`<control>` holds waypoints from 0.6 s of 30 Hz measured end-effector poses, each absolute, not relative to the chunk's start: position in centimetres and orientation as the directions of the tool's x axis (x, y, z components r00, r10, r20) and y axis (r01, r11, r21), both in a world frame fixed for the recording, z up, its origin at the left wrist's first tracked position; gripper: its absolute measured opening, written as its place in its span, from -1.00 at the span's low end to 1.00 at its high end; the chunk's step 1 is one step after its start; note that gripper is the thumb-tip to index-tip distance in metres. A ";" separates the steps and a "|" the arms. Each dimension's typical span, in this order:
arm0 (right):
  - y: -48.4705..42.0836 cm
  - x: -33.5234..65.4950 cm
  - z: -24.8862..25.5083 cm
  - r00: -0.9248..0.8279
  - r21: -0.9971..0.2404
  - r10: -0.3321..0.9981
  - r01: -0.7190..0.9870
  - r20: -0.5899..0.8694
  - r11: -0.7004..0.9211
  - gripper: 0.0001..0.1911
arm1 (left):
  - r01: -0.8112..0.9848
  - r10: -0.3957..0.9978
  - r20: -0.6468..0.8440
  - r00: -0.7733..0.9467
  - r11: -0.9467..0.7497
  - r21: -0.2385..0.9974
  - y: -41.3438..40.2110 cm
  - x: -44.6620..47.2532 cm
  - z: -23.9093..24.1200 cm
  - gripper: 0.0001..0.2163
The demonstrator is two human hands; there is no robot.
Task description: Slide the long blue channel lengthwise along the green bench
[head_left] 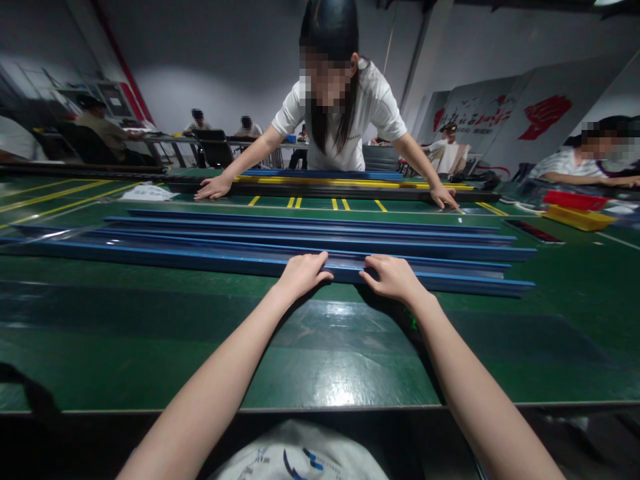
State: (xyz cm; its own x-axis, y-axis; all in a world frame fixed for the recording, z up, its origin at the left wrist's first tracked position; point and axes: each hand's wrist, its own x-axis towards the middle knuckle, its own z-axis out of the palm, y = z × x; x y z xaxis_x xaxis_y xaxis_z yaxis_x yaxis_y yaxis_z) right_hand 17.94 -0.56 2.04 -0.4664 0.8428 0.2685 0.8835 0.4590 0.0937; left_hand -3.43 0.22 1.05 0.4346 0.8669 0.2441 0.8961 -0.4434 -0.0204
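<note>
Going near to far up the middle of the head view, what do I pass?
green table → left hand and right hand on the nearest blue rail → more blue rails → yellow dashes → black and yellow strips → co-worker in a white shirt, leaning on them.

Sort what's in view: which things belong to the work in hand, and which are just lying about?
In hand: left hand and right hand, both resting on the nearest blue rail; other blue rails laid beside it.
Lying about: white paper; red tray; yellow tray; far black and yellow strips, which a co-worker leans on.
</note>
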 end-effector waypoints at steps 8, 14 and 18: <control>-0.6 17.9 2.0 -0.466 0.099 0.843 0.884 0.267 0.457 -0.73 | 0.892 0.857 0.260 0.445 -0.450 -0.041 0.3 -3.4 1.0 -0.71; -0.5 18.0 1.9 -0.466 0.097 0.843 0.884 0.270 0.458 -0.72 | 0.894 0.861 0.251 0.442 -0.446 -0.044 0.3 -3.4 0.9 -0.71; -0.4 18.0 1.8 -0.469 0.103 0.839 0.882 0.275 0.460 -0.72 | 0.895 0.862 0.251 0.441 -0.443 -0.050 0.4 -3.4 0.9 -0.71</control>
State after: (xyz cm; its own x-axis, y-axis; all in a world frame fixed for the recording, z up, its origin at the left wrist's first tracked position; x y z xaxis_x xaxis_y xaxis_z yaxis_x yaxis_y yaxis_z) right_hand 18.00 -0.40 1.82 -0.4692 0.8392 0.2750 0.8822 0.4596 0.1027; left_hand -3.40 0.36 0.89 0.4406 0.8619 0.2510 0.8951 -0.4431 -0.0495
